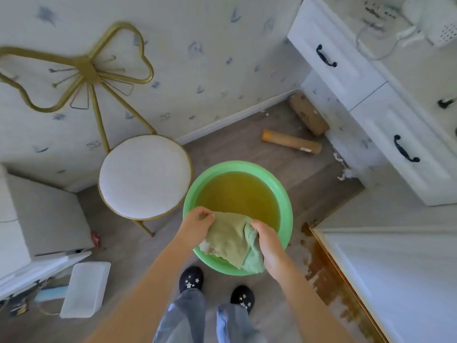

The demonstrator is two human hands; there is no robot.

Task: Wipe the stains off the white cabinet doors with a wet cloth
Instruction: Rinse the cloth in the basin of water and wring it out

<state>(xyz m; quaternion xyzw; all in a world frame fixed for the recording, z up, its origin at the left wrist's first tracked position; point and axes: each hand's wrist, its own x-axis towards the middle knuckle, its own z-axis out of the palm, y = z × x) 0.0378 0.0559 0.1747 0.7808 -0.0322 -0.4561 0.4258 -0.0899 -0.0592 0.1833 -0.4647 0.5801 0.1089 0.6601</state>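
Note:
A light green cloth (pixel 232 240) hangs over the near side of a green basin (pixel 288 209) filled with yellowish water. My left hand (pixel 196 224) pinches the cloth's top left corner. My right hand (pixel 265 240) grips its right side. The cloth droops below both hands, over the basin's near rim. A white cabinet door (pixel 395 276) with brown stains (pixel 321 266) along its edge stands at the lower right. White drawers with black handles (pixel 405 149) are at the upper right.
A white round stool with a gold butterfly back (pixel 144 177) stands left of the basin. Two cardboard tubes (pixel 291 142) lie on the floor beyond it. A white bin (pixel 85 289) and a white box are at the left. My black shoes (pixel 191 278) are just behind the basin.

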